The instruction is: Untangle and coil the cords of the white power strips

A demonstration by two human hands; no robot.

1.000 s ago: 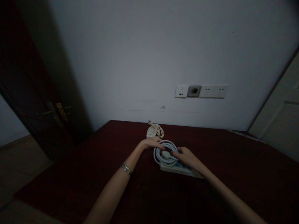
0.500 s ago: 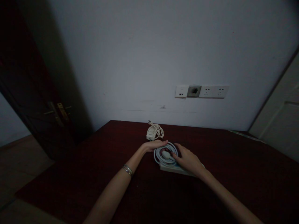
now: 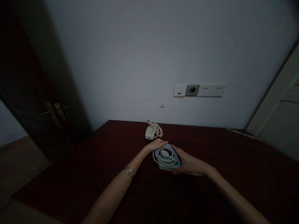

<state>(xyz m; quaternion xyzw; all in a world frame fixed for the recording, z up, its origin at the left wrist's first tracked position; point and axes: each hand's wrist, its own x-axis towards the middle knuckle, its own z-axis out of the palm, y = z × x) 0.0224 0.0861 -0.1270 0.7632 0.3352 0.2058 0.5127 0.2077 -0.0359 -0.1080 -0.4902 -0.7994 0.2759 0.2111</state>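
Observation:
A pale grey-white cable (image 3: 156,160) lies wound in a round coil, with its plug (image 3: 164,153) resting in the middle. Under the coil is a long white power strip (image 3: 164,167), its right part covered by my right hand. My left hand (image 3: 157,144) holds the coil's far left edge, thumb on top and the other fingers hidden beneath it. My right hand (image 3: 185,161) spans the strip just right of the coil, thumb on its near side and fingertips at the far side by the loops.
On the dark red table (image 3: 112,146), a small white adapter box (image 3: 149,133) with a bundled cord (image 3: 157,129) lies beyond my left hand. Wall sockets (image 3: 210,90) are at the back right. A wooden door (image 3: 30,102) stands at the left.
My right hand has shifted from the coil's right edge to grasp across the strip, its thumb moving down to the near side. My left hand stays at the coil.

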